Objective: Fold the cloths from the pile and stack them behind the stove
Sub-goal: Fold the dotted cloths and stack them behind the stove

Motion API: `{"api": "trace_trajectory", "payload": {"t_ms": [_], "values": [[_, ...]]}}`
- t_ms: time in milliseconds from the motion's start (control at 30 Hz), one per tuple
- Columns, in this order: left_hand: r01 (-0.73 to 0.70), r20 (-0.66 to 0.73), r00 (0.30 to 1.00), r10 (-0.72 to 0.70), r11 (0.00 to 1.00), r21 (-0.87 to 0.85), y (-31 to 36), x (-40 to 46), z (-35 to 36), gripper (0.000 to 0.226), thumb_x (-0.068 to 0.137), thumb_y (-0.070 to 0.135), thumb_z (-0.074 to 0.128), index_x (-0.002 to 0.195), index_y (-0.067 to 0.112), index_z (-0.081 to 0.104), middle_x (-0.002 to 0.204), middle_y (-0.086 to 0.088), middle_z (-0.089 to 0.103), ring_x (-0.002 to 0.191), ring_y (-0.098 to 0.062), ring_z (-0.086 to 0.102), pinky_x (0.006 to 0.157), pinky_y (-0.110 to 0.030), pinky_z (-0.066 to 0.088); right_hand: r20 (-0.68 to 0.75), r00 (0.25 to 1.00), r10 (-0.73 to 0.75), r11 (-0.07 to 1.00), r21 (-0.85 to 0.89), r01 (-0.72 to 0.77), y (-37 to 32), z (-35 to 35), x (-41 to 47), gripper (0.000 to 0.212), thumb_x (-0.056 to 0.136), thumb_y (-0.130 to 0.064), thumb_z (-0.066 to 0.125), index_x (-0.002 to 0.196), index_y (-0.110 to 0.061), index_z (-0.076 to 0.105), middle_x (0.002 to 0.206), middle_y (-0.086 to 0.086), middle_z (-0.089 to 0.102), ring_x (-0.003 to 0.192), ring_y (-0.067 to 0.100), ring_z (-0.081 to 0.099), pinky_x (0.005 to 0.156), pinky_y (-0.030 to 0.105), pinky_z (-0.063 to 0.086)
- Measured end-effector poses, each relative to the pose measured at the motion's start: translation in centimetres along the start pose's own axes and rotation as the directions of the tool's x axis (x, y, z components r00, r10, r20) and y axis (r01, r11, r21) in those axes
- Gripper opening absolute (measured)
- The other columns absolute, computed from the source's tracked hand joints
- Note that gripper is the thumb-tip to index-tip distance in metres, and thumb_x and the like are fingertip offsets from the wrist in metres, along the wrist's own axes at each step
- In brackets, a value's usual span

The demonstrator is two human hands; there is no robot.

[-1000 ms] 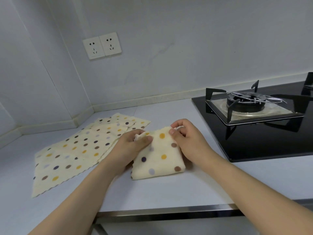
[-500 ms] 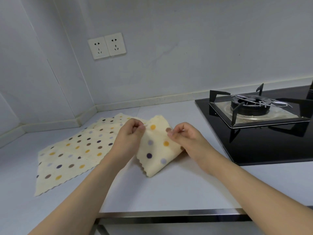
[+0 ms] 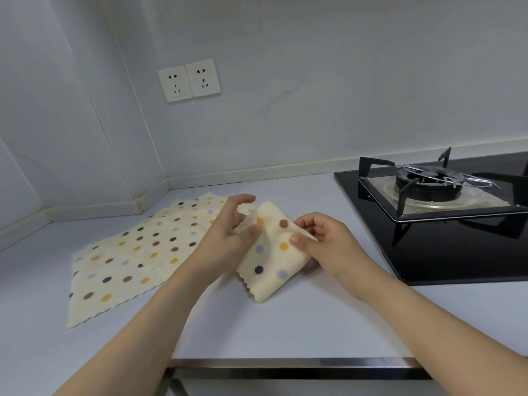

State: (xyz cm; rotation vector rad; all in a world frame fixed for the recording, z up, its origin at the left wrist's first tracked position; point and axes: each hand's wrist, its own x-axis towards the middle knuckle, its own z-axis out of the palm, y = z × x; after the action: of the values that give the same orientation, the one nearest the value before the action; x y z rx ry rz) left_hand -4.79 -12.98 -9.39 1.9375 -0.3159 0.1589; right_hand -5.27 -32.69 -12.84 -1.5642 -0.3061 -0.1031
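A folded cream cloth with coloured dots (image 3: 270,257) is lifted off the worktop, its scalloped corner hanging down toward me. My left hand (image 3: 228,232) pinches its upper left edge with thumb and fingers. My right hand (image 3: 323,241) pinches its upper right edge. A pile of flat dotted cloths (image 3: 128,252) lies on the worktop left of my hands. The black glass stove (image 3: 445,241) with its burner (image 3: 428,187) sits at the right.
A white worktop (image 3: 285,318) runs to a steel front edge (image 3: 285,362). A narrow strip of worktop (image 3: 285,181) lies between the stove's left side and the back wall. Two wall sockets (image 3: 190,80) sit above the pile.
The folded cloth lay flat under both hands a second ago. Both hands have since lifted it by its far edge, and it now hangs tilted between them.
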Motion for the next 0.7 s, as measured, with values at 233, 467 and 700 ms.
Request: {"api": "trace_trajectory", "payload": {"t_ms": [233,467,700], "values": [[0.042,0.059,0.997,-0.043,0.999,0.017,1.0,-0.1,0.1,0.023,0.094,0.036,0.058,0.117,0.037,0.057,0.108,0.002,0.063,0.086,-0.009,0.066,0.067,-0.019,0.048,0.047,0.998,-0.053,0.999,0.005,0.052,0.0,0.0,-0.1,0.011,0.087,-0.006,0.067,0.094,-0.015,0.065,0.091,0.009,0.067,0.081,0.015,0.061,0.073,0.028,0.048],[0.164,0.153,0.976,-0.153,0.985,-0.060,1.3,-0.2,-0.7,0.015,0.096,0.032,0.056,0.091,0.017,0.058,0.081,0.000,0.060,0.066,-0.012,0.058,0.048,-0.015,0.041,0.137,0.988,-0.073,0.995,0.084,0.061,-0.4,0.2,-0.6,0.013,0.086,-0.002,0.067,0.093,-0.013,0.066,0.085,-0.001,0.069,0.080,0.011,0.063,0.072,0.021,0.050],[0.045,-0.012,0.999,-0.045,0.996,0.080,1.2,0.2,0.1,0.021,0.097,0.028,0.056,0.082,0.012,0.055,0.071,0.002,0.054,0.061,-0.012,0.053,0.052,-0.020,0.040,0.134,0.989,-0.065,0.994,0.095,0.052,-0.6,0.3,-0.6,0.010,0.084,-0.006,0.069,0.093,-0.010,0.067,0.086,0.002,0.069,0.080,0.012,0.063,0.072,0.021,0.049]]}}
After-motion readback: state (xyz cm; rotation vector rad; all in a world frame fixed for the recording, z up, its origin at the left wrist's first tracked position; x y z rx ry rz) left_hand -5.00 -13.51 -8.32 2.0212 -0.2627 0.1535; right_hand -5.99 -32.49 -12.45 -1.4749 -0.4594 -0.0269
